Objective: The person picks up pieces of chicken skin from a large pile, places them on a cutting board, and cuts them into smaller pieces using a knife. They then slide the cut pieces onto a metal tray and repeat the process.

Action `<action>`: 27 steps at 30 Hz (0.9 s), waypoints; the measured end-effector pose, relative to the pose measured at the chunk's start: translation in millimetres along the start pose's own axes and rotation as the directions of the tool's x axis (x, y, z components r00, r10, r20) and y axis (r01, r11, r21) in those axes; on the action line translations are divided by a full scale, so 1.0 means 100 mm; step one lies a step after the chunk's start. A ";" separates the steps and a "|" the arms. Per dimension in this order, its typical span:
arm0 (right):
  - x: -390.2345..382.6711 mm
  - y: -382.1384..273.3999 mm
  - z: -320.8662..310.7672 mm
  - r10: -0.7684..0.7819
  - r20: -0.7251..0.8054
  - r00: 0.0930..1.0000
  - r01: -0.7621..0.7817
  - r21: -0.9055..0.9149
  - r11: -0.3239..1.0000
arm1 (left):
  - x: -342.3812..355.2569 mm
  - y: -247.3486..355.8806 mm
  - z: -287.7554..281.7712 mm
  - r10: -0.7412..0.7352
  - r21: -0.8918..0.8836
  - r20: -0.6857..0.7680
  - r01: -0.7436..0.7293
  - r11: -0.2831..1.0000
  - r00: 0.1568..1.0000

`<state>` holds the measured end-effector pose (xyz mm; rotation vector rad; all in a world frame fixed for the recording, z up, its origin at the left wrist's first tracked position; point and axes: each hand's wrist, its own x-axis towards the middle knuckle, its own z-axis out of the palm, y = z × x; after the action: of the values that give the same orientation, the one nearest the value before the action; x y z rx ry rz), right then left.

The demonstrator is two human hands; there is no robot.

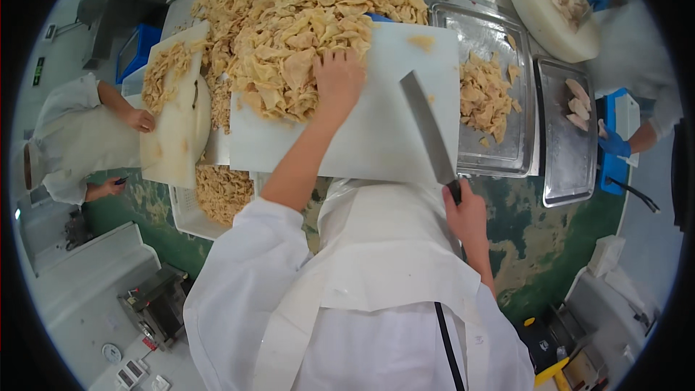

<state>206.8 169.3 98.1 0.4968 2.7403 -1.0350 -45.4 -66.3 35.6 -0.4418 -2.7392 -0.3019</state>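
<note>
So I'm standing at my white cutting board (376, 123) with my left hand (337, 81) spread flat and pressing down on the near edge of this huge heap of pale yellow scraps (304, 22), fingers loosely open and digging into the pieces, not really gripping anything. My right hand (467, 213) is wrapped tight around the handle of a big cleaver (428, 127), blade lying out across the bare part of the board, pointing away from me. Biggest worry, I'd say: the blade is sitting just to the right of my left wrist, so if I'm dragging stuff toward it without looking, fingers could end up under the edge. The heap is also slumping over the board's left side, so bits could be sliding off onto the floor. The pile is right under and beyond my left hand, well apart from my right one. The cut pieces (486, 98) are sitting in the metal tray (507, 36) on my right, just beside the board.
</note>
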 end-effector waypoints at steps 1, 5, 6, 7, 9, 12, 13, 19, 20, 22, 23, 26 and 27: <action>0.04 0.01 0.02 0.030 0.062 0.998 -0.028 -0.036 0.999 | 0.08 -0.05 -0.01 -0.045 0.110 0.132 0.031 0.994 0.990; 0.12 0.17 0.04 0.131 -0.050 0.990 -0.136 -0.101 0.986 | 0.28 0.01 -0.18 -0.069 -0.017 0.215 0.074 0.997 0.974; 0.15 0.19 0.03 0.132 -0.181 0.975 -0.159 -0.146 0.976 | 0.28 0.06 -0.21 -0.182 -0.319 0.303 0.280 0.905 0.935; 0.18 0.17 -0.04 0.163 -0.176 0.971 -0.190 -0.149 0.970 | 0.28 0.10 -0.22 -0.251 -0.561 0.420 0.467 0.683 0.872; 0.19 0.21 -0.06 0.146 -0.149 0.978 -0.163 -0.108 0.981 | 0.23 0.25 -0.12 -0.229 -0.668 0.419 0.469 0.578 0.879; 0.16 0.16 -0.07 0.147 -0.075 0.986 -0.152 -0.074 0.986 | 0.17 0.31 -0.19 -0.106 -0.655 0.218 0.226 0.721 0.970; 0.15 0.14 -0.06 0.164 -0.030 0.986 -0.166 -0.080 0.983 | 0.18 0.29 -0.24 0.060 -0.451 0.043 -0.034 0.892 0.997; 0.16 0.15 -0.03 0.157 -0.078 0.985 -0.160 -0.032 0.987 | 0.02 -0.24 0.00 0.272 -0.066 0.241 -0.264 0.962 0.932; 0.16 0.15 -0.03 0.158 -0.077 0.984 -0.161 -0.030 0.986 | 0.03 -0.24 -0.01 0.273 -0.065 0.243 -0.266 0.962 0.931; 0.18 0.17 -0.05 0.182 -0.052 0.982 -0.185 -0.046 0.982 | 0.18 -0.05 -0.20 0.158 -0.409 0.207 -0.061 0.910 0.966; 0.19 0.18 -0.05 0.188 -0.059 0.980 -0.191 -0.045 0.981 | 0.21 0.06 -0.24 0.166 -0.415 0.205 -0.068 0.907 0.965; 0.21 0.21 -0.03 0.171 -0.077 0.982 -0.172 -0.010 0.985 | 0.25 0.46 -0.22 -0.078 -0.826 0.366 0.362 0.432 0.927; 0.22 0.22 -0.03 0.175 -0.067 0.982 -0.174 0.019 0.985 | 0.25 0.58 -0.13 -0.025 -0.844 0.379 0.357 0.400 0.925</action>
<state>193.8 192.7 81.1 0.7726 2.6907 -1.0111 -44.0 -8.9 65.5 -0.4233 -2.6330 -2.0213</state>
